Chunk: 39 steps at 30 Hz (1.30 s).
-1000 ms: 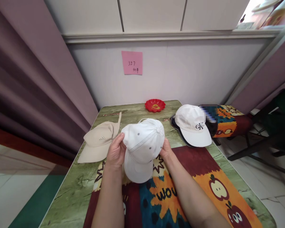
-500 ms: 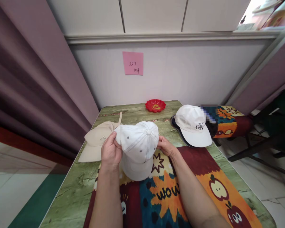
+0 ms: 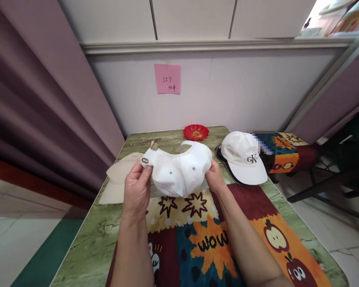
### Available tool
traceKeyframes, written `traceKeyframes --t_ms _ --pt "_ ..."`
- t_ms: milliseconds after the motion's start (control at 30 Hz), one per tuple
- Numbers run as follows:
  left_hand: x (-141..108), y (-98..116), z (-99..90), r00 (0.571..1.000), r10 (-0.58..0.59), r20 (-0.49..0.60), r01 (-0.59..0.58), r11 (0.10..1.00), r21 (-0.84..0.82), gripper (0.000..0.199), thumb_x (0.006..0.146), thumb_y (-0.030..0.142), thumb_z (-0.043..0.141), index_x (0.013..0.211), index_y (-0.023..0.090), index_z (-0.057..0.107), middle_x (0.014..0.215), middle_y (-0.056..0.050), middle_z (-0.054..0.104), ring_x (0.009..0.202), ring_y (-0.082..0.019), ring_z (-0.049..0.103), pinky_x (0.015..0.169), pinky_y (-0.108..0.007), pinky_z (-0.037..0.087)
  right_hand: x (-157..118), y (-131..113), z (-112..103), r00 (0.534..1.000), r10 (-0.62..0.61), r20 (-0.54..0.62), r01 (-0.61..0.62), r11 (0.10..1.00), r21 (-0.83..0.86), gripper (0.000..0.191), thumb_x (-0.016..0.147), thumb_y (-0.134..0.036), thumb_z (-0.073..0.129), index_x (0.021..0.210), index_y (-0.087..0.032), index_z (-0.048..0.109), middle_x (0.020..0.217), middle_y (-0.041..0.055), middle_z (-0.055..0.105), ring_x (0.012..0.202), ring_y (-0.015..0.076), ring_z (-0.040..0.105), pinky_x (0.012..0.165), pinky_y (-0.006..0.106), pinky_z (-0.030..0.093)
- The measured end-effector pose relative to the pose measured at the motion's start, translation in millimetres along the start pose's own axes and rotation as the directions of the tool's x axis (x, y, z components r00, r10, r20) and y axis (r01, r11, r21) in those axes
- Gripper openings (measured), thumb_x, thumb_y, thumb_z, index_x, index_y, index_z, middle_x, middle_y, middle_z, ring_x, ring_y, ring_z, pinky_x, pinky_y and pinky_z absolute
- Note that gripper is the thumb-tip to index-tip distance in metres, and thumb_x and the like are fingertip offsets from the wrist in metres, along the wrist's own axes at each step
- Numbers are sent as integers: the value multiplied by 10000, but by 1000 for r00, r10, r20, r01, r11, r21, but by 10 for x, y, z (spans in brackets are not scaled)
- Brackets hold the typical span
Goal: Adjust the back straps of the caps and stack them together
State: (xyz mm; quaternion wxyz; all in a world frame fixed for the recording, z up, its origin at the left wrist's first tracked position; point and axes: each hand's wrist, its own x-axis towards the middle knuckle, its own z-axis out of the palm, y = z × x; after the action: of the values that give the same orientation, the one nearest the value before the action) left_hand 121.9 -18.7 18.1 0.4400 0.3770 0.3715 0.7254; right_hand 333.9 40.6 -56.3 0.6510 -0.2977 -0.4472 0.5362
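Pinched by left hand (image 3: 137, 181), held by right hand (image 3: 216, 177) (fingertips hidden): one white cap (image 3: 182, 171). At nine o'clock: one part-covered beige cap (image 3: 115, 181); at three: two stacked caps (image 3: 238, 146).

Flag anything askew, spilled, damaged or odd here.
The white cap held in the left hand and right hand looks undone at the back: its buckle sits apart from the curled strap opposite. I see no spill or damage; pixelation hides a patch beside the CK cap.
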Motion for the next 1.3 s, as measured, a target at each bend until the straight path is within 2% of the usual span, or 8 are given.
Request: traceKeyframes --t_ms 133,267,367,567,767,933,1100,1300 --pt "79 -255 -149 999 19 46 -33 946 324 312 792 329 738 1060 171 714 1037 -57 736 887 -181 660 747 -240 505 23 -19 -24 994 -96 50 104 977 -184 215 735 -217 730 946 -194 695 1194 81 711 1178 256 615 1077 425 425" --pt "143 -457 -268 980 132 150 -199 721 664 232 819 299 652 1011 190 720 1275 -107 657 1036 -229 623 805 -295 494 41 78 -106 995 -89 46 99 945 -312 120 786 -232 650 902 -206 646 1353 109 616 1244 247 582 1086 406 402" --pt "152 -527 -283 962 153 226 -272 592 758 178 830 261 600 945 194 717 1263 -104 651 835 -173 611 765 -295 492 58 187 -225 997 -67 48 80 918 -388 114 803 -230 598 901 -210 653 1405 114 579 1297 249 543 1108 420 370" --pt "115 -588 -238 965 24 260 -209 667 715 189 812 238 576 953 176 684 1131 -80 684 578 -92 502 594 -233 456 115 191 -411 997 -35 75 71 833 -548 283 824 -211 510 1020 -203 715 1333 103 633 1254 238 574 1110 425 373" --pt "76 -552 -210 979 -74 191 -74 744 664 246 781 254 618 1001 173 694 582 36 550 525 -123 509 533 -213 420 30 -426 -144 977 -209 31 181 753 -632 306 918 -341 522 1152 -213 672 1169 84 710 1104 229 644 990 379 462" --pt "86 -576 -214 986 -59 156 -64 726 684 199 774 256 609 948 184 670 633 13 606 579 -150 582 545 -225 439 -128 -835 130 938 27 346 269 572 -775 262 828 -433 703 1011 -246 727 1054 42 754 944 222 684 812 300 464" --pt "50 -502 -138 998 -3 70 -50 669 742 251 827 269 576 1051 187 652 567 38 544 547 -154 569 535 -230 435 -141 -737 157 954 58 295 253 380 -890 144 862 -372 669 889 -234 700 777 15 730 680 176 627 651 274 367" --pt "-65 -300 115 969 72 238 -227 647 728 274 869 332 611 1098 188 650 819 -16 642 510 -92 484 546 -233 442 -86 -629 114 991 -47 128 126 679 -723 112 902 -317 571 912 -208 595 692 -5 680 624 150 604 647 257 406"
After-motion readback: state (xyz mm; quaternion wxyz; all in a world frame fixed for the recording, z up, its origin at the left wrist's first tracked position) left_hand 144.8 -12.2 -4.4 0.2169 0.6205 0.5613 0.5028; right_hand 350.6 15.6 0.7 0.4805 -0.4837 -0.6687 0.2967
